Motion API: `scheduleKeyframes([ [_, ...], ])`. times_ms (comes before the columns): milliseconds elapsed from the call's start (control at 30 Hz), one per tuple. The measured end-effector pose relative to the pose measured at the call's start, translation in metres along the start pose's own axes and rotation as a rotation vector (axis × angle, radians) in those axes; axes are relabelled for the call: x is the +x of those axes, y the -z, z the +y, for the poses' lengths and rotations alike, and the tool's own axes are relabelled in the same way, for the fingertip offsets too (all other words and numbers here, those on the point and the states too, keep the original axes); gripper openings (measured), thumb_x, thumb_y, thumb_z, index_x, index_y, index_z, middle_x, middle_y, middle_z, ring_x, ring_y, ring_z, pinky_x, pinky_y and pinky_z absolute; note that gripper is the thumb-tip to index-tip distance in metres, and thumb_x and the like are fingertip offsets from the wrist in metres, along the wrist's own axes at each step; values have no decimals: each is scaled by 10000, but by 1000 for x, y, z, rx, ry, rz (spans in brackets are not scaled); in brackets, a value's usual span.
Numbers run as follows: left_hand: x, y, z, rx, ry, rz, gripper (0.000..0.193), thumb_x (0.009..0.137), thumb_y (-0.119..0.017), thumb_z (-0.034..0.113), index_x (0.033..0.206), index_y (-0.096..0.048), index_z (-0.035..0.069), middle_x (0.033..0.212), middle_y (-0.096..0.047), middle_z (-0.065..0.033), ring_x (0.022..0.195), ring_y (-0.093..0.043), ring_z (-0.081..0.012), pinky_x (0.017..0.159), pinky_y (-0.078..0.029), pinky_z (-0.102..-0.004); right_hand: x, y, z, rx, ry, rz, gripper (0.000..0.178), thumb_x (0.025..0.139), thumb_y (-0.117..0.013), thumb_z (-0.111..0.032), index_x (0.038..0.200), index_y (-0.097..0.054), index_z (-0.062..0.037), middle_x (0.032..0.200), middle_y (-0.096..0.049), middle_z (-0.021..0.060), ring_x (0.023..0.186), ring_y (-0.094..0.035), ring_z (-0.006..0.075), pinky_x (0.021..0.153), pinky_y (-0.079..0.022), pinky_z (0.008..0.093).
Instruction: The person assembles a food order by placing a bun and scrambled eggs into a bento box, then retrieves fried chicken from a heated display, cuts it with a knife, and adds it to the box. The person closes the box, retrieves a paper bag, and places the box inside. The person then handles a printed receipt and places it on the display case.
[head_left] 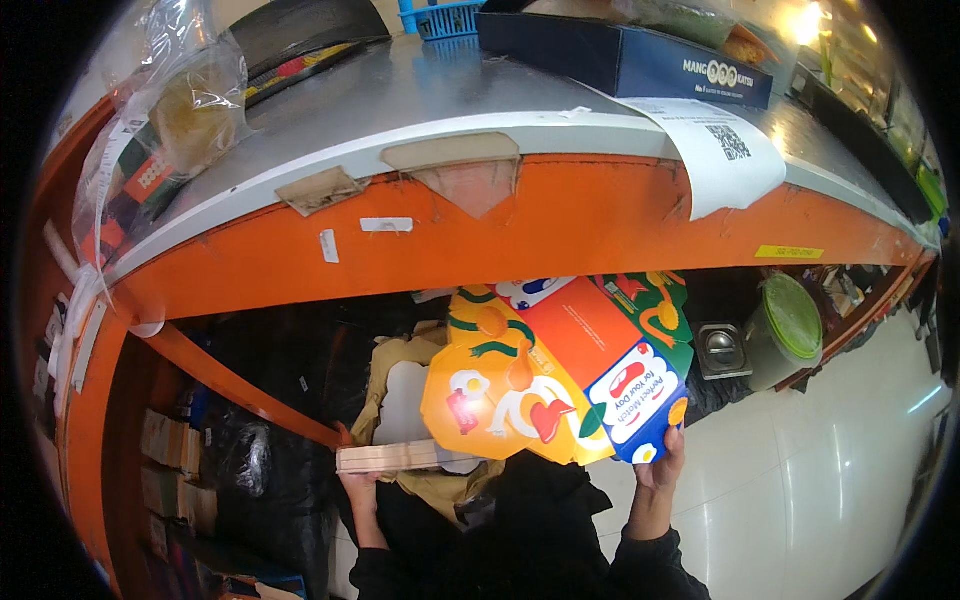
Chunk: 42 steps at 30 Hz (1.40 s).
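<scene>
Orange-fronted counter [380,95] overhangs tiled floor [790,490] as left hand [360,488] grips pale bundle [392,457], right hand [661,468] printed carton [582,333].

Seen through a wide fisheye lens worn on the head, the left of a side-by-side pair, the scene is taken from above the person's own torso [520,530], facing forward and steeply down. The picture stands upright, blackened at its corners. Across the upper part, the view looks onto the top of the metal surface [390,90], its orange front beam [300,265] bowed by the lens. Close below are the left hand [360,485], the right hand [658,468] and a flattened printed carton [580,360]; the tiled floor [790,470] lies farther off, at right.
</scene>
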<state>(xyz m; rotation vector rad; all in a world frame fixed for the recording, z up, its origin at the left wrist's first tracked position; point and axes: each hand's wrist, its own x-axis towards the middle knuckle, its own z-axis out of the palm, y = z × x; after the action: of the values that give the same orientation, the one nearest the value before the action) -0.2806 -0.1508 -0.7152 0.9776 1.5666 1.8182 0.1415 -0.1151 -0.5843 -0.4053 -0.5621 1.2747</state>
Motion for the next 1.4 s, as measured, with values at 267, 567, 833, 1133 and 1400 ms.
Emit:
scheduleKeyframes([
  [267,-2,1,-8,53,-14,40,855,428,-871,531,1027,-481,61,919,-513,-7,875,-546,-139,805,-460,-288,-4,-8,-3,-83,-56,-23,828,662,-785,-256,1289,-329,32,1191,-519,154,1078,-563,243,912,-479,374],
  [567,-3,-18,14,4,-30,77,885,374,-874,554,988,-480,53,883,-523,-9,841,-557,-136,771,-477,-289,-15,-4,-3,-87,-110,-36,843,606,-819,-258,1248,-355,33,1158,-530,133,1062,-563,224,916,-462,345],
  [833,7,-9,4,-105,89,21,563,521,-852,251,922,-505,63,825,-564,-8,792,-581,-119,745,-482,-274,-46,14,2,-120,-214,-97,930,560,-827,-273,1280,-339,56,1180,-524,159,1064,-550,242,917,-443,341],
  [1133,-3,9,-3,303,-152,-59,497,506,-794,-15,904,-506,58,837,-581,-1,781,-573,-116,703,-475,-266,-92,35,18,-150,-509,-88,852,540,-781,-142,1249,-355,58,1169,-530,154,1089,-541,251,919,-447,355],
  [1400,-37,19,26,25,66,-57,600,669,-773,22,1161,-429,44,1064,-539,-41,1022,-533,-131,888,-426,-283,-125,55,46,-148,-814,-65,680,727,-687,-48,1285,-302,-2,1231,-478,127,1146,-490,230,974,-404,365],
])
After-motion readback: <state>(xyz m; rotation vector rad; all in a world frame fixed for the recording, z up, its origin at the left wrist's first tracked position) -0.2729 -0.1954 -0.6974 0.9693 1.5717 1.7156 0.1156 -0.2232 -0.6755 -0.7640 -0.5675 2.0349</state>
